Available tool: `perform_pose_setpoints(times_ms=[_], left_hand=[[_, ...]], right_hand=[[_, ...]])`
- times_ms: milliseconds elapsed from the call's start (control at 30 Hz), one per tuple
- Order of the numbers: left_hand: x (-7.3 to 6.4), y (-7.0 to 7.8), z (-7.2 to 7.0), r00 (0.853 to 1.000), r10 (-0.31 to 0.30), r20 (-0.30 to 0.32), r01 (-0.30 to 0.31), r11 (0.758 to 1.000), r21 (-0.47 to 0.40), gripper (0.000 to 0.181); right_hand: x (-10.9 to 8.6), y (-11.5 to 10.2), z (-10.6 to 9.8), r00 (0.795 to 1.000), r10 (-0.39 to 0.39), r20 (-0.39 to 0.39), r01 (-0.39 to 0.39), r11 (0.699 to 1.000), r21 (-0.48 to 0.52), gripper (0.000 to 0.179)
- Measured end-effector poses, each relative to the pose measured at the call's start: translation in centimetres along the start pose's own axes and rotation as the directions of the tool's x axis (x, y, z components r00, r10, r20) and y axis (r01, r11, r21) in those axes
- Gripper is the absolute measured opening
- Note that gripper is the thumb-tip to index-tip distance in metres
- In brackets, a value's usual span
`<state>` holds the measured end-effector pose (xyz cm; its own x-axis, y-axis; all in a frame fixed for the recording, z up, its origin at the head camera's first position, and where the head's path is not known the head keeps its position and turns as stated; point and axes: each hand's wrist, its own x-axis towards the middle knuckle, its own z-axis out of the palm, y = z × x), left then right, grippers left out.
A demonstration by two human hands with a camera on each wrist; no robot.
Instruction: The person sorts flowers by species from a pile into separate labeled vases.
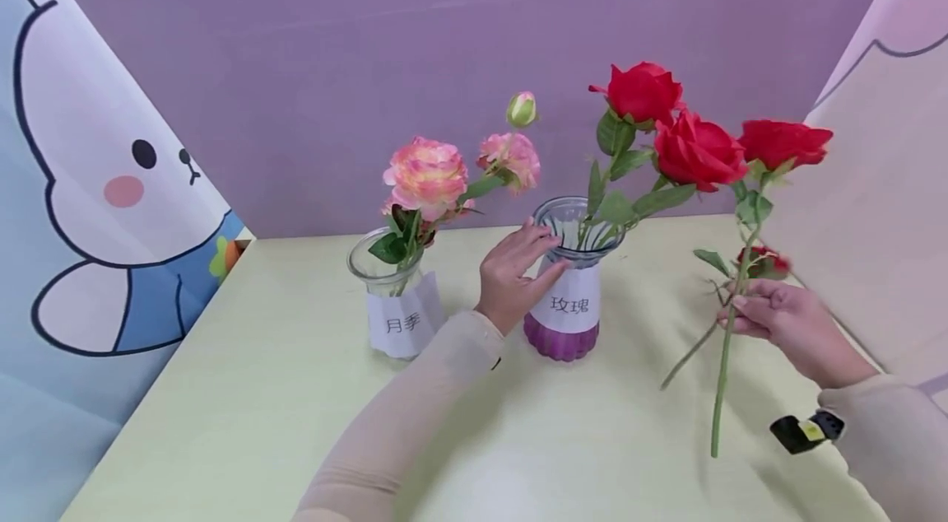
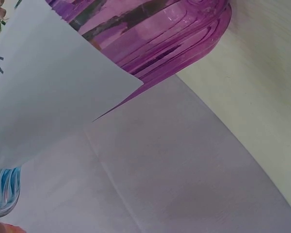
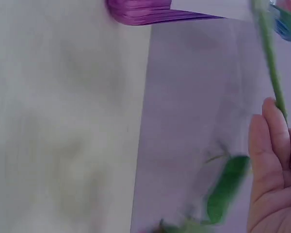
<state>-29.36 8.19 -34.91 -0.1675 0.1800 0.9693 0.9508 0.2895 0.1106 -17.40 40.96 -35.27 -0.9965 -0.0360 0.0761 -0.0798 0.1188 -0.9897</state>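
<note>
My left hand grips the rim and neck of a glass vase from its left side, thumb to the front. The vase has a purple base, a white paper label and two red roses inside; the left wrist view shows its purple base close up. To the right, my right hand pinches the green stem of another red rose, upright above the table. A second, shorter stem and a red bloom show behind those fingers; whether they are held too is unclear.
A second glass vase with a paper label stands left of the left hand and holds pink flowers and a bud. Both vases stand on the pale table, before a purple wall. Cartoon panels flank the table.
</note>
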Motion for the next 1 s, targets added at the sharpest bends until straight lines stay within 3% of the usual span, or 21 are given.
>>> perform_pose_setpoints(times_ms=[167,200,300,400,567,667,800,1000], left_hand=[[0.4,0.2,0.0,1.000,0.005,-0.002,-0.005,1.000,-0.014,0.030],[0.4,0.1,0.0,1.000,0.008,-0.003,-0.008,1.000,-0.014,0.031],[0.4,0.3,-0.1,1.000,0.007,-0.001,-0.007,1.000,-0.021,0.031],[0.3,0.3,-0.1,1.000,-0.002,0.001,0.002,0.999,-0.035,0.031],[-0.1,0.3,-0.2,1.000,-0.016,0.000,0.016,0.999,-0.029,0.030],[-0.2,0.3,-0.3,1.000,-0.021,0.003,0.021,1.000,-0.020,0.031],[-0.1,0.3,-0.3,1.000,-0.020,0.005,0.020,1.000,-0.015,0.030],[0.0,0.3,-0.2,1.000,-0.009,0.006,0.009,1.000,-0.001,0.030]], right_hand=[[-0.4,0.2,0.3,0.991,0.137,-0.003,-0.135,0.975,-0.178,0.017],[-0.6,0.1,0.3,0.992,0.130,-0.009,-0.129,0.976,-0.175,0.017],[-1.0,-0.9,0.0,0.999,0.015,-0.034,-0.018,0.998,-0.065,0.016],[-1.1,-2.2,-0.2,0.993,-0.107,-0.041,0.110,0.991,0.071,0.025],[-1.3,-2.6,0.8,0.993,-0.115,-0.025,0.117,0.968,0.221,0.033],[-1.4,-2.2,1.3,0.993,-0.102,-0.059,0.117,0.917,0.381,0.029],[-1.5,-1.9,1.8,0.985,-0.063,-0.158,0.144,0.804,0.576,0.025],[-1.7,-2.7,2.5,0.964,-0.019,-0.265,0.205,0.687,0.697,0.022]])
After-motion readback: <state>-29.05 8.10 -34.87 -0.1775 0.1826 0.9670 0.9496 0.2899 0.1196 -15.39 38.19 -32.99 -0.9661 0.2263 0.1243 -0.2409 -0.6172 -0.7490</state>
